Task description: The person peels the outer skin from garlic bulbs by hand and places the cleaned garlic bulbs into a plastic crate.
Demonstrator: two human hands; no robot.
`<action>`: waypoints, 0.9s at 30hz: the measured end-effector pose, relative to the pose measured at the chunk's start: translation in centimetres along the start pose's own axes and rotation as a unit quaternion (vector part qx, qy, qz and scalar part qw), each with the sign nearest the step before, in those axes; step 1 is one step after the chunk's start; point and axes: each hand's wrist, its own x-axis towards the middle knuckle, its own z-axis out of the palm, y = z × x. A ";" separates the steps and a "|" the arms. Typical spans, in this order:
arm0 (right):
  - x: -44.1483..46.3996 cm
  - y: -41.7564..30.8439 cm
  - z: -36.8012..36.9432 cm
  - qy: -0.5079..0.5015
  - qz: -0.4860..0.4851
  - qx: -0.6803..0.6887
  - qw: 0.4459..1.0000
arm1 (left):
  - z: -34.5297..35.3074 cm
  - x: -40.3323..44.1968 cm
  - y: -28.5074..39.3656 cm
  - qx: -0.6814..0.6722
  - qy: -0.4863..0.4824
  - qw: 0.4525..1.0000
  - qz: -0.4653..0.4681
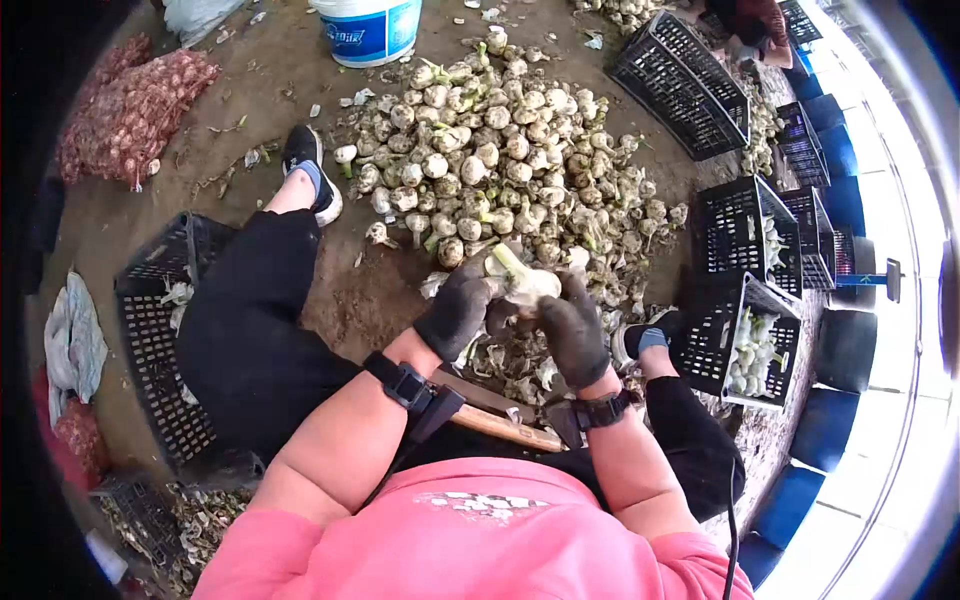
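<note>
In dark gloves, both hands meet at the middle of the head view around one pale garlic bulb (530, 286) with a short green-white stem. My left hand (458, 308) is closed on the bulb's left side, near the stem. My right hand (577, 330) has its fingers wrapped against the bulb's right side. Just beyond them lies a large heap of garlic bulbs (500, 140) on the dirt ground. Loose peelings (510, 362) lie below the hands. A wooden handle (508, 429) crosses in front of my lap.
A black crate (165, 370) stands by my left leg. On the right, black crates (735, 225) hold white bulbs. A white-blue bucket (370, 35) stands beyond the heap, with a red mesh sack (135, 110) at the upper left. Another person (760, 25) is at the top right.
</note>
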 end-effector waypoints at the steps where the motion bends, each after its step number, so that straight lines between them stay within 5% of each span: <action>1: 0.0 0.4 0.7 0.027 0.011 0.136 0.990 | 0.2 -0.1 0.5 -0.058 -0.048 0.997 0.009; 3: 0.3 2.6 0.1 0.030 -0.009 0.110 0.993 | 0.5 -0.4 0.9 -0.116 -0.101 0.988 0.014; 5: -0.1 0.6 2.8 0.074 0.022 0.196 0.978 | 0.9 -0.7 0.9 0.066 -0.050 0.995 0.064; 6: 0.0 1.4 2.7 0.081 -0.045 0.109 0.990 | 0.9 -0.9 1.0 0.191 -0.089 0.971 0.109; 7: 0.0 1.9 2.8 0.099 -0.110 0.021 0.989 | 1.2 -1.2 0.5 0.156 -0.098 0.978 0.101; 8: -0.3 1.9 2.5 0.076 -0.048 0.092 0.992 | 1.6 -1.3 0.2 0.121 -0.106 0.983 0.092; 9: -0.5 1.9 2.4 0.036 -0.113 -0.084 0.989 | 1.5 -1.4 0.2 0.064 -0.085 0.994 0.028; 12: -1.0 1.9 1.2 0.044 -0.326 -0.557 0.763 | -0.2 -1.7 0.3 0.029 -0.011 0.999 -0.006; 14: -1.1 2.3 -0.1 0.076 -0.044 -0.287 0.954 | -3.4 -0.4 -2.2 0.008 -0.009 1.000 -0.020; 15: -1.8 0.2 1.3 0.028 0.010 0.002 1.000 | -5.0 0.5 -4.1 0.459 -0.023 0.881 0.112; 17: -2.1 0.3 1.8 0.035 -0.127 -0.110 0.985 | -6.4 1.5 -6.8 0.624 0.051 0.778 0.057; 18: -2.2 0.3 2.1 0.049 -0.193 -0.164 0.966 | -6.9 1.5 -7.6 0.622 0.050 0.779 0.061; 19: -2.0 -0.4 2.1 0.040 -0.076 0.041 0.995 | -6.3 0.8 -7.2 0.657 0.044 0.752 -0.007; 20: -1.7 -1.1 2.1 0.027 0.045 0.242 0.969 | -5.6 0.1 -6.7 0.688 0.039 0.721 -0.073; 21: -1.1 -0.9 1.5 -0.035 0.023 0.221 0.974 | -4.7 -0.2 -6.1 0.698 0.082 0.711 -0.019; 22: -1.3 -0.8 2.3 0.024 -0.022 0.241 0.970 | -3.8 -0.5 -5.4 0.705 0.126 0.697 0.035; 24: -0.1 2.3 -0.3 0.071 -0.032 0.245 0.966 | -3.2 -0.3 -2.9 0.434 0.042 0.899 -0.047; 25: -0.5 2.6 -0.1 0.072 -0.030 0.246 0.966 | -2.1 -1.4 -1.7 0.181 -0.042 0.979 -0.078; 26: -0.9 2.6 0.5 0.085 -0.044 0.085 0.992 | -0.9 -2.5 -0.5 -0.078 -0.101 0.980 -0.150; 27: -1.4 2.5 1.2 0.093 -0.059 -0.078 0.991 | 0.3 -2.7 -1.1 -0.124 -0.090 0.980 -0.127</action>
